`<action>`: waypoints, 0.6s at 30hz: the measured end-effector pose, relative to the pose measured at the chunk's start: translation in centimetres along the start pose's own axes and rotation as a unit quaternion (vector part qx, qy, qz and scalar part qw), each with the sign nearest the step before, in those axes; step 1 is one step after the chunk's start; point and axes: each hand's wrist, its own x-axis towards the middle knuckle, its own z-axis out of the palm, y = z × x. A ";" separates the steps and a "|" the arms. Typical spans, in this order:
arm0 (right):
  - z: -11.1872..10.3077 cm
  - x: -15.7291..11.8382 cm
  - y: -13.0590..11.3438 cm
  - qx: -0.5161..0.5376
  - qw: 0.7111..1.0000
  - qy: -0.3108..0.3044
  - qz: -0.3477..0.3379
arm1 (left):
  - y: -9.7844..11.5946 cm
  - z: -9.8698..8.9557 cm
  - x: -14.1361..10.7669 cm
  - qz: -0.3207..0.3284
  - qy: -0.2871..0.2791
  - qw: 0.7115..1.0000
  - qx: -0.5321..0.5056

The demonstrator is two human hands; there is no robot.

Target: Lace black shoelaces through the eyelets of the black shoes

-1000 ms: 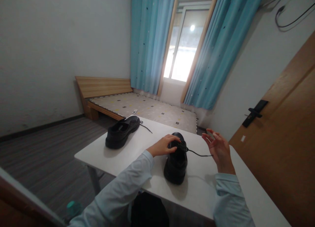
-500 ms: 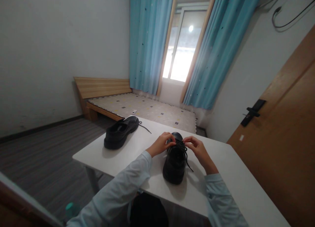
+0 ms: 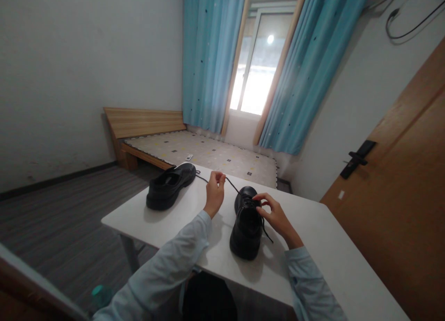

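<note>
A black lace-up shoe (image 3: 245, 237) stands on the white table (image 3: 306, 265), its heel toward me and its toe pointing away. My left hand (image 3: 215, 191) is off to the shoe's left, raised, with a black shoelace (image 3: 233, 185) pinched in its fingertips and drawn out from the shoe. My right hand (image 3: 274, 215) has thumb and fingers curled onto the right side of the lacing, gripping the shoe there. Another lace end hangs down on the right. A second black shoe (image 3: 167, 189) lies at the table's left, its lace trailing toward my left hand.
Beyond the table is a low bed (image 3: 222, 156) with a patterned mattress and a wooden headboard (image 3: 146, 121). Blue curtains (image 3: 213, 56) flank a window. At the right stands a wooden door (image 3: 399, 172) with a black handle. A green-capped object (image 3: 99, 293) is low at the left.
My left hand has moved left and away from the shoe, pulling one lace out taut. My right hand stays at the lacing, shifted slightly. Both shoes remain in place.
</note>
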 end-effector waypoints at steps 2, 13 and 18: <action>0.1 -0.1 -0.1 -0.038 0.999 -0.012 -0.022 | 0.0 -0.2 0.1 0.012 0.061 0.997 0.038; 0.6 0.0 -0.2 -0.094 0.994 -0.019 -0.059 | 1.9 0.4 -1.9 0.194 -0.281 0.936 0.082; 0.8 0.1 -0.3 -0.101 0.992 -0.018 -0.073 | 1.1 1.0 -1.9 0.186 -0.385 0.900 0.079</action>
